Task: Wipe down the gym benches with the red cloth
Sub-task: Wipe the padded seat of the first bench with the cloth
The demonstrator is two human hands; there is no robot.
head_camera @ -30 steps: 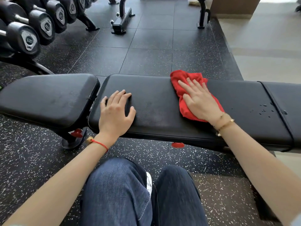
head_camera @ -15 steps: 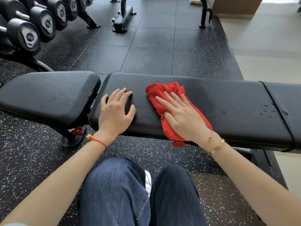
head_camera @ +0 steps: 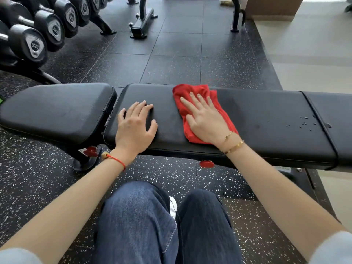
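The right hand (head_camera: 206,119) presses flat, fingers straight, on the red cloth (head_camera: 198,94) at frame centre; the left hand (head_camera: 135,128) rests open on the bench (head_camera: 266,115) beside it.

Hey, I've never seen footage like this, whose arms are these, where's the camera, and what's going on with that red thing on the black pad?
There is no machine here: these are a person's two bare arms, filmed by one wide-angle camera worn on their head, looking forward and down. That is why you also see their jeans-clad knees at the bottom.

The long black pad is a gym bench on a speckled rubber floor. The right hand lies flat, fingers straight, pressing a red cloth onto the bench to wipe it. The left hand rests open on the same pad, holding nothing. A few water droplets sit further right, not under the cloth. Dumbbells are racked at the upper left.
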